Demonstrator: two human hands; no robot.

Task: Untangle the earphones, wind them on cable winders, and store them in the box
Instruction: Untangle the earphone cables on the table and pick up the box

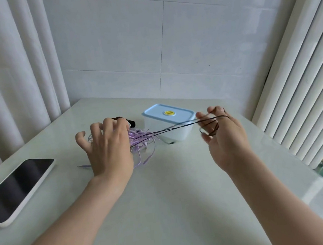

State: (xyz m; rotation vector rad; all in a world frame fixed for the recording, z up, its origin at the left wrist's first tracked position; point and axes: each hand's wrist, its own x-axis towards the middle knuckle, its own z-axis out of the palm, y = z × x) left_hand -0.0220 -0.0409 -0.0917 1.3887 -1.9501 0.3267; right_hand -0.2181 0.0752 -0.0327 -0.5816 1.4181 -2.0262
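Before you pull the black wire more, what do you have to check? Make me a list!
1. Right hand grips thin black earphone cable: ok.
2. Left hand rests on purple earphone cable tangle: ok.
3. Black cable free of the tangle: not ok, it runs into it.
4. Blue lid off white plastic box: not ok, it is on.
5. Cable winders ready: cannot tell.
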